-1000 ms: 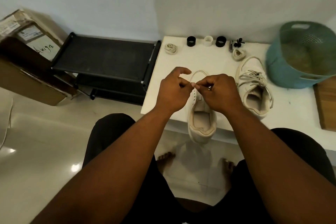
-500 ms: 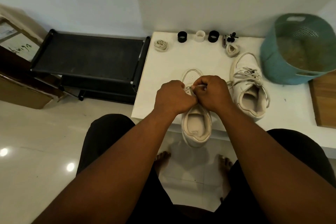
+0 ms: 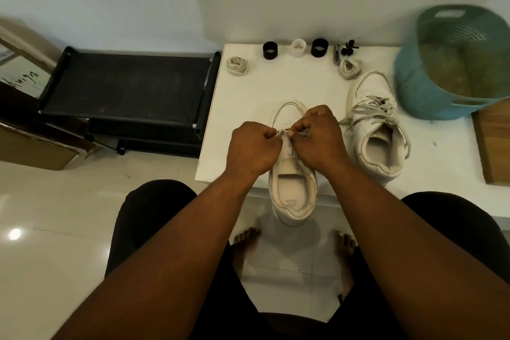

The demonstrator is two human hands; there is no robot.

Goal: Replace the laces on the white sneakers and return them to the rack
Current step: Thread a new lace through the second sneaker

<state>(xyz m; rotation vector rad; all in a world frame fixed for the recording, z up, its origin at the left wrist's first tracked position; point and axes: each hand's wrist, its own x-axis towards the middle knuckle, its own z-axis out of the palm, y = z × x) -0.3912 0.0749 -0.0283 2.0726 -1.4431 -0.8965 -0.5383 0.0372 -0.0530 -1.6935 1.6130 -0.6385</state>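
A white sneaker lies at the front edge of the white table, heel toward me and overhanging the edge. Both my hands work over its eyelets. My left hand is fisted on a lace end at the shoe's left side. My right hand pinches the lace at the tongue. The second white sneaker stands to the right with loose laces across it. Two coiled laces lie farther back, one on the left and one on the right.
A black shoe rack stands left of the table. A teal basket sits at the table's right rear, a wooden board beside it. Two black rings, a white ring and small clips line the back edge. Cardboard boxes stand far left.
Both hands came down from a raised pinch onto the sneaker's eyelets and drew slightly apart. The head camera tilted down and shifted.
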